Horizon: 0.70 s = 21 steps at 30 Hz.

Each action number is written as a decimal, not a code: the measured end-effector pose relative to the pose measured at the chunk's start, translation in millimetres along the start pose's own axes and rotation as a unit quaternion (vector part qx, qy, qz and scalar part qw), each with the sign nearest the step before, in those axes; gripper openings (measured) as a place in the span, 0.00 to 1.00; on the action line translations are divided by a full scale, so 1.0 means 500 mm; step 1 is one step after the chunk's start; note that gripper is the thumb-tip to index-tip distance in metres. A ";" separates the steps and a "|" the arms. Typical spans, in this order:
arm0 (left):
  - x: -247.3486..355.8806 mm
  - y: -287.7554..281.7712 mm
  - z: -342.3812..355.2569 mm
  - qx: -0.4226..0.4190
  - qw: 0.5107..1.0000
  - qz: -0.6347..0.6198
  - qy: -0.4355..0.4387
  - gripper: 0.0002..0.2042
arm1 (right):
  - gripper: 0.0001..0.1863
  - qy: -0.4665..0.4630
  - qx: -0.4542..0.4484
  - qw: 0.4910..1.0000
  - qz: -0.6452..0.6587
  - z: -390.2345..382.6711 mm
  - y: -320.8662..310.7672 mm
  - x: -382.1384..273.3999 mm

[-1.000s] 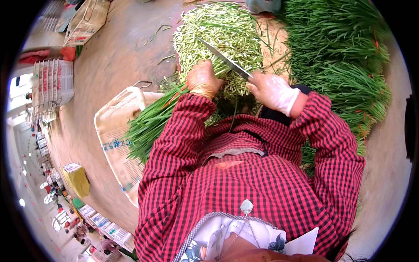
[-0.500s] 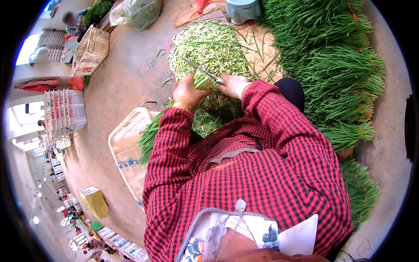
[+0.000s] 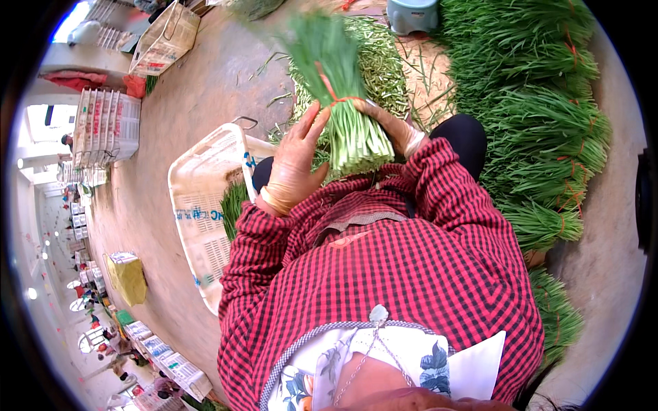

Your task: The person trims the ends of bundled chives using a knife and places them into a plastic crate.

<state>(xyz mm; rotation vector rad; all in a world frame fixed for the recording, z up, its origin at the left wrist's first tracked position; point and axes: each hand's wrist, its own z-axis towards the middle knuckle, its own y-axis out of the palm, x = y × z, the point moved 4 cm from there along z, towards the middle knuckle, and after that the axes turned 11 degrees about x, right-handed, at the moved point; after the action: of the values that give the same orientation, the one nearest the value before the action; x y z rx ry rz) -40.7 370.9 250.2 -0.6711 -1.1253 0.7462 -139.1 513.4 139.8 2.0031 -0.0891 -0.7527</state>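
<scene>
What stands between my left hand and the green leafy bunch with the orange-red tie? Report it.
Nothing visible: the left hand is open beside the green leafy bunch, fingertips near the orange-red tie; the right hand is opposite.

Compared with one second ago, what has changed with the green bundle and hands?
The green bundle has turned: its leaves, before trailing toward the picture's lower left, now point up, and its pale stalk ends point down. The left hand has opened at its left side; the right hand has come to its right side. I can no longer make out the knife. The crate and stacked bundles stayed.
</scene>
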 end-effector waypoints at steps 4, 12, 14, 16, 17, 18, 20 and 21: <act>-0.211 0.143 -0.154 -0.033 0.810 -0.417 -0.411 0.21 | 0.24 0.041 0.067 0.997 0.017 -0.031 -0.010 0.027; -0.271 0.239 -0.041 -0.018 0.398 -0.904 -0.153 0.33 | 0.28 0.162 -0.007 0.986 0.037 -0.086 0.108 0.099; -0.323 0.222 -0.025 0.115 0.419 -0.877 -0.204 0.33 | 0.28 0.113 -0.068 0.984 -0.118 -0.103 0.087 0.104; -0.323 0.177 -0.030 0.242 0.455 -0.819 -0.254 0.31 | 0.30 0.089 -0.073 0.954 -0.276 -0.127 0.041 0.093; -0.290 0.134 -0.027 0.301 0.484 -0.772 -0.282 0.30 | 0.32 0.124 -0.037 0.952 -0.278 -0.138 0.009 0.088; -0.262 0.091 -0.026 0.341 0.488 -0.754 -0.277 0.27 | 0.27 0.033 -0.015 0.929 -0.369 -0.147 -0.012 0.063; -0.281 0.064 -0.045 0.431 0.514 -0.688 -0.276 0.26 | 0.18 -0.053 0.164 0.866 -0.469 -0.155 -0.015 0.022; -0.282 0.048 -0.046 0.470 0.524 -0.655 -0.275 0.26 | 0.15 -0.113 0.181 0.860 -0.463 -0.174 0.005 -0.007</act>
<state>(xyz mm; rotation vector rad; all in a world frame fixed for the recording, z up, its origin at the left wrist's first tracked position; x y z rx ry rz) -58.0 269.3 148.6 1.4108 -1.1754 0.0545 -94.6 579.8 173.7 2.2688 0.6992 -1.6783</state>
